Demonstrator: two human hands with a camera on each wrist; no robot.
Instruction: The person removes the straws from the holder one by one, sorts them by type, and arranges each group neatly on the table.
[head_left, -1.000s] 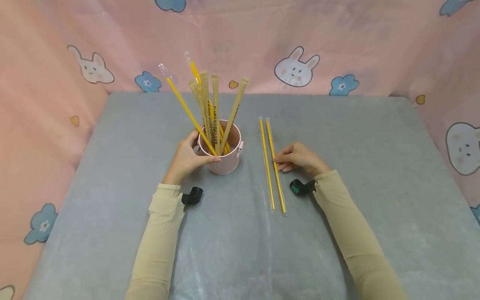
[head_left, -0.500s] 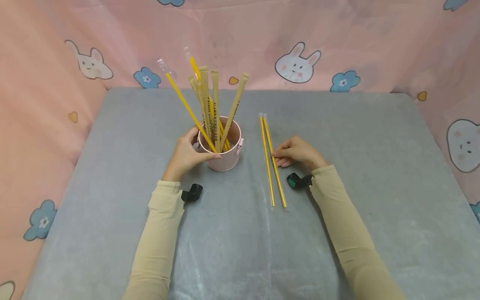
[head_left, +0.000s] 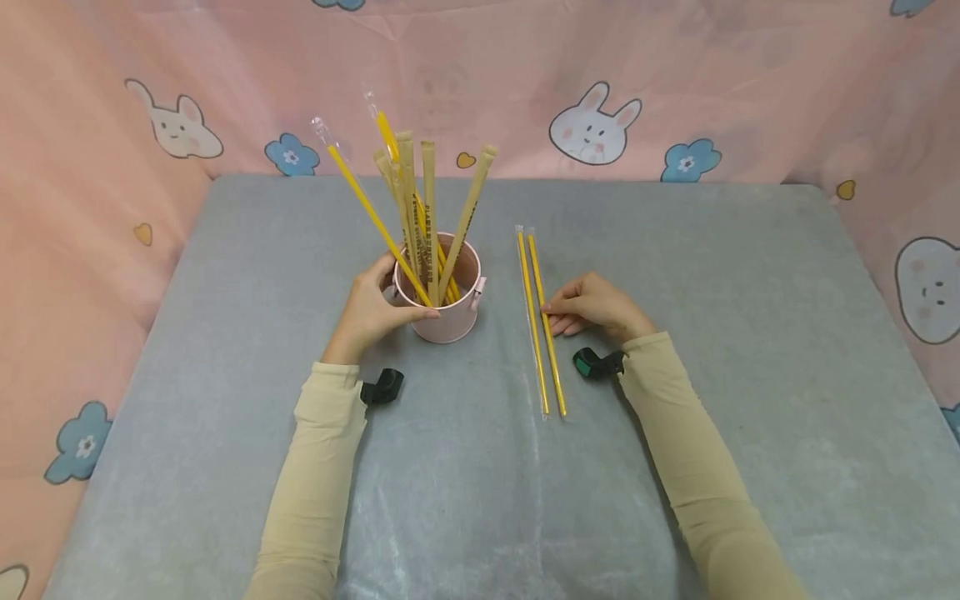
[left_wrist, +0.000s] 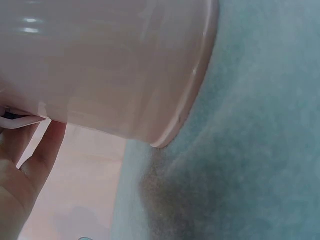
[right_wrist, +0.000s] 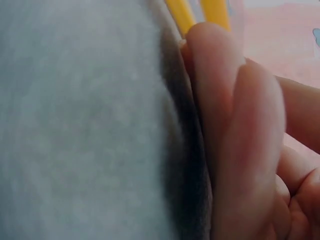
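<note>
My left hand (head_left: 372,312) grips the pink bucket (head_left: 447,327) near its rim, thumb across the front and fingers behind. In the left wrist view the bucket wall (left_wrist: 100,65) fills the upper left, its base at the table. Several paper-wrapped straws (head_left: 429,212) and yellow straws (head_left: 365,203) in clear wrappers stand tilted in it. To its right, two wrapped yellow straws lie lengthwise on the table, a left one (head_left: 535,333) and a right one (head_left: 553,358). My right hand (head_left: 596,307) pinches the right one near its middle, between thumb and forefinger, other fingers curled by the table.
A grey cloth (head_left: 465,500) covers the table. Pink curtains (head_left: 487,83) with rabbits and flowers hang along the back and both sides. Black wrist cameras (head_left: 384,387) sit at both cuffs.
The right straw's far end has shifted left towards the other straw, then its near end slightly left, moving with my right hand. My left hand stays on the bucket.
</note>
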